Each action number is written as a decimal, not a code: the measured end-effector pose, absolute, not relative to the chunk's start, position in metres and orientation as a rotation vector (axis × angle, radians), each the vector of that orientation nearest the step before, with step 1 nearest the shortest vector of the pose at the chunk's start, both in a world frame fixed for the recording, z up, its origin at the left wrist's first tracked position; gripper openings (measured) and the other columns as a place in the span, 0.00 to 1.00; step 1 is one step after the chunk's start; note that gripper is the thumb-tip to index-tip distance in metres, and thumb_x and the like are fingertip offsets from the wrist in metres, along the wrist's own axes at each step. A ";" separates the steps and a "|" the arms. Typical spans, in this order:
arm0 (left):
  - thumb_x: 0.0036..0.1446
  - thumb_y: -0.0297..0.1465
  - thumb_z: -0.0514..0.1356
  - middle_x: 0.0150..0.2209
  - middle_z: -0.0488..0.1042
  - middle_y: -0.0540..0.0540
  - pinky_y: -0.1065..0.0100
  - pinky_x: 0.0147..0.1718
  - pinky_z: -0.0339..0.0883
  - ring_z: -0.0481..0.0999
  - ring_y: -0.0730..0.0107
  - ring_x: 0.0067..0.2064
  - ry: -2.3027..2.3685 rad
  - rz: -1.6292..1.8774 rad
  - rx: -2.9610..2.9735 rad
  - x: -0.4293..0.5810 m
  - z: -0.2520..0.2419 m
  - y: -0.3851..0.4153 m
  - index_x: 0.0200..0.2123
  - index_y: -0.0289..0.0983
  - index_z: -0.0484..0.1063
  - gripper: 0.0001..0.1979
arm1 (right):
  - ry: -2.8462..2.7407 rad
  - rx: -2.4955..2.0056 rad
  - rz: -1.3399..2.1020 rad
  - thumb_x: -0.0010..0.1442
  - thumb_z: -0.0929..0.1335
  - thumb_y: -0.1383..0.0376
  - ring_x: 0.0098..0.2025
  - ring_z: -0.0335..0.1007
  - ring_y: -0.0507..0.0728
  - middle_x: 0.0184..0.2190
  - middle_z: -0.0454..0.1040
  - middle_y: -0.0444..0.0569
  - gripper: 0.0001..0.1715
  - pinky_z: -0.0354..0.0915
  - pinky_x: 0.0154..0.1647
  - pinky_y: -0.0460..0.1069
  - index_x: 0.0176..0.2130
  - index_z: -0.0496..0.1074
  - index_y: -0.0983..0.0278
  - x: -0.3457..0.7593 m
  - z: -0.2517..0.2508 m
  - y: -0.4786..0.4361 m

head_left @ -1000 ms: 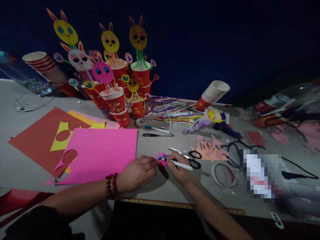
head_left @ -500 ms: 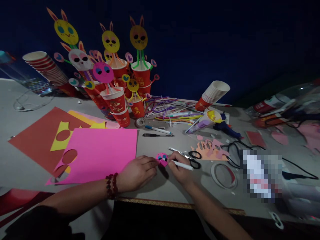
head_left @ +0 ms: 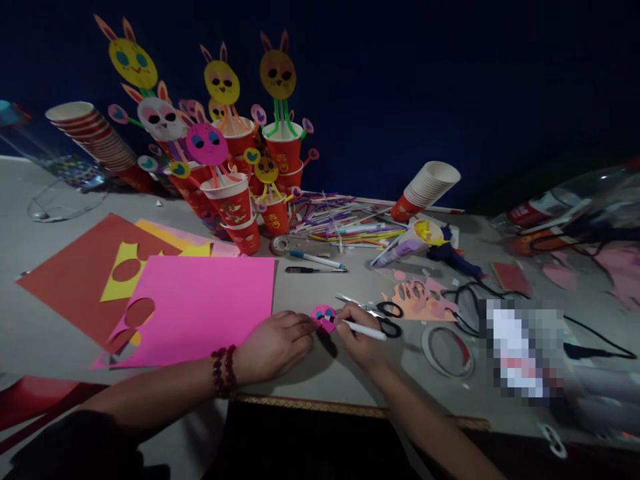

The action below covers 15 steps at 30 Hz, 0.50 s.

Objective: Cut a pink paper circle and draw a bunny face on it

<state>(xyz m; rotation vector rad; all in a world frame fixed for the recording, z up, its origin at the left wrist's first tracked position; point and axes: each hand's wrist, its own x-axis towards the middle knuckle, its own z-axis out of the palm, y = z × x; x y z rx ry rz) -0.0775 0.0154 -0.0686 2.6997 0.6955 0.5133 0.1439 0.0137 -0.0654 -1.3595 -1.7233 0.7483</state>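
Observation:
My left hand [head_left: 275, 347], with dark red beads at the wrist, has its fingertips pressed together at the left edge of a small pink paper circle [head_left: 325, 325]. Blue eye shapes are drawn on the circle. In my right hand [head_left: 363, 345] a white marker pen [head_left: 369, 331] is gripped, its tip over the middle of the circle. Black-handled scissors [head_left: 391, 310] lie just beyond my right hand. A large pink paper sheet [head_left: 215, 300] spreads to the left, partly under my left forearm.
Decorated paper cups [head_left: 227, 203] with paper rabbit faces stand at the back left. Behind the pens lie drinking straws [head_left: 345, 217]. A tape roll [head_left: 447, 351], peach paper scraps [head_left: 415, 300] and a blue glue gun [head_left: 455, 259] are on the right.
Almost nothing differs; both hands, the marker pen and the pink circle keep the same place.

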 end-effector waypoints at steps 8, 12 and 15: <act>0.68 0.30 0.52 0.54 0.75 0.42 0.58 0.53 0.68 0.71 0.61 0.56 0.690 0.484 2.715 -0.078 -0.070 0.015 0.43 0.35 0.72 0.09 | -1.711 -1.354 0.745 0.57 0.63 0.67 0.23 0.61 0.54 0.19 0.65 0.40 0.11 0.57 0.26 0.48 0.23 0.63 0.59 0.145 -0.064 0.013; 0.68 0.29 0.53 0.54 0.75 0.42 0.58 0.53 0.68 0.71 0.61 0.56 0.689 0.484 2.711 -0.078 -0.071 0.016 0.43 0.35 0.72 0.09 | -1.714 -1.352 0.752 0.56 0.63 0.67 0.23 0.62 0.54 0.19 0.65 0.40 0.11 0.58 0.26 0.48 0.23 0.63 0.59 0.145 -0.065 0.013; 0.68 0.29 0.53 0.53 0.75 0.42 0.58 0.53 0.68 0.72 0.61 0.55 0.694 0.494 2.708 -0.078 -0.070 0.016 0.43 0.35 0.72 0.09 | -1.726 -1.348 0.754 0.56 0.64 0.67 0.23 0.62 0.54 0.19 0.65 0.40 0.11 0.58 0.26 0.48 0.23 0.63 0.59 0.144 -0.065 0.014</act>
